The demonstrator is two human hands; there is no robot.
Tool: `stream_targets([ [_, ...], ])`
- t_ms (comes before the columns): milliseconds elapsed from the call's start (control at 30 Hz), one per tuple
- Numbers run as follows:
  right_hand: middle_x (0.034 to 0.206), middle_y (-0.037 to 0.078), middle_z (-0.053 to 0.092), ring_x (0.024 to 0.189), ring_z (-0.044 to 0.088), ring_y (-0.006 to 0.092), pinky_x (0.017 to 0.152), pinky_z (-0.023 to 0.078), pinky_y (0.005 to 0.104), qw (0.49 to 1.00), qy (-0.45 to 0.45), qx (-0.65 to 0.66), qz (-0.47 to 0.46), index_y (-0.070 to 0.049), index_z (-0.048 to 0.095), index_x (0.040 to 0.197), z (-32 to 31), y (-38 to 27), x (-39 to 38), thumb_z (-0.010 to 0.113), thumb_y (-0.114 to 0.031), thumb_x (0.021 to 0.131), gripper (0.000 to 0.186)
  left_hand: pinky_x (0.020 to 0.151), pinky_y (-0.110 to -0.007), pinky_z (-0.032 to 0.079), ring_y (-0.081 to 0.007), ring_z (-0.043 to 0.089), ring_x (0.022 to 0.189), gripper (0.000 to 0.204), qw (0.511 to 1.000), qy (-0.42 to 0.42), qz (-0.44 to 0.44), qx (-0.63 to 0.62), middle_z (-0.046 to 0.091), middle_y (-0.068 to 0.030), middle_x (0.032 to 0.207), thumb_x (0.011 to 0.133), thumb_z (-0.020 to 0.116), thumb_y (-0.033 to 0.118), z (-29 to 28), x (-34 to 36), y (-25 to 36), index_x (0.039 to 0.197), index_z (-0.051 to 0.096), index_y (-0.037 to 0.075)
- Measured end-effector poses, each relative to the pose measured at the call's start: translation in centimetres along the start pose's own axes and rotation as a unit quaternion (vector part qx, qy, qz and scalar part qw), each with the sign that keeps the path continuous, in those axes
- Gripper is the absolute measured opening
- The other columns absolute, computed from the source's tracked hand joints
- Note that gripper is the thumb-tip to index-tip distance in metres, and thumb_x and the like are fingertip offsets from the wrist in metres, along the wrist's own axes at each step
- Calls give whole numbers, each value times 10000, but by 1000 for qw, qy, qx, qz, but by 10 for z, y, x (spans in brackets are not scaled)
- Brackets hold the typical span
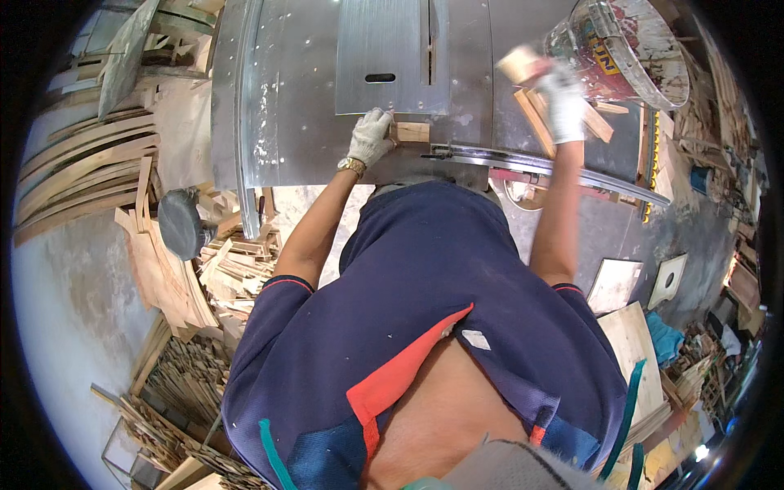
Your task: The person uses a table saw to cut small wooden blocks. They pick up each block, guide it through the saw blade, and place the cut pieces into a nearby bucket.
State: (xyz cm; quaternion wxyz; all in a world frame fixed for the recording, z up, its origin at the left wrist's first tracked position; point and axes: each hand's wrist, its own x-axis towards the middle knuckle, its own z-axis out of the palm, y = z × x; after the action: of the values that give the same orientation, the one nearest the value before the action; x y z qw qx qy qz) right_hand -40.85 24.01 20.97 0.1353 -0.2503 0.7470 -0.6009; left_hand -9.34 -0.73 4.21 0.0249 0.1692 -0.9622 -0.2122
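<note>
My left hand (371,137), in a white work glove, is closed on the left end of a small wood block (414,132). The block lies on the grey metal table of a saw (302,106), near its front edge. Off to the right, my gloved right hand (562,96) is raised and blurred by motion. It grips a short piece of wood (523,65), also smeared, which points toward the upper left. Narrow wood strips (596,124) lie beneath and beside that hand.
A paint-stained bucket (625,53) stands tilted at the upper right. A slot (429,45) runs through the inset plate, and a metal rail (572,173) crosses the front right. Curved wood pieces (86,163), a round dark stool top (181,224) and scrap piles (233,273) lie left.
</note>
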Motion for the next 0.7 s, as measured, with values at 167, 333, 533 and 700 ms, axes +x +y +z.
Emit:
stream_targets([
  [167,1058,67,758,948,701,188,850,567,300,936,266,231,-24,-7,757,1047,-93,-63,54,607,-71,948,191,1034,-482,518,-356,616,1217,585,999,-14,37,-7,639,-122,1201,727,880,188,0,6,-6,1262,656,112],
  [333,1027,42,770,853,662,146,774,534,372,978,155,-123,-72,-57,771,988,-90,30,17,674,-227,990,196,1032,-482,520,-357,614,1219,453,996,-5,89,1,637,-124,1201,740,845,153,16,18,-5,1156,671,116],
  [533,1146,156,775,1087,746,310,1014,559,390,895,-351,-263,87,-35,628,1449,56,94,-83,851,-242,812,705,1009,-485,523,-365,621,1172,388,993,-32,116,-3,620,-129,1156,766,826,151,26,29,17,1122,678,106],
  [700,1492,194,586,1359,593,372,1121,509,470,825,-370,-427,32,-134,442,1599,102,86,-112,871,-275,714,993,1011,-481,527,-360,623,1173,433,994,-24,109,8,620,-130,1163,767,816,126,30,25,25,1180,689,108],
])
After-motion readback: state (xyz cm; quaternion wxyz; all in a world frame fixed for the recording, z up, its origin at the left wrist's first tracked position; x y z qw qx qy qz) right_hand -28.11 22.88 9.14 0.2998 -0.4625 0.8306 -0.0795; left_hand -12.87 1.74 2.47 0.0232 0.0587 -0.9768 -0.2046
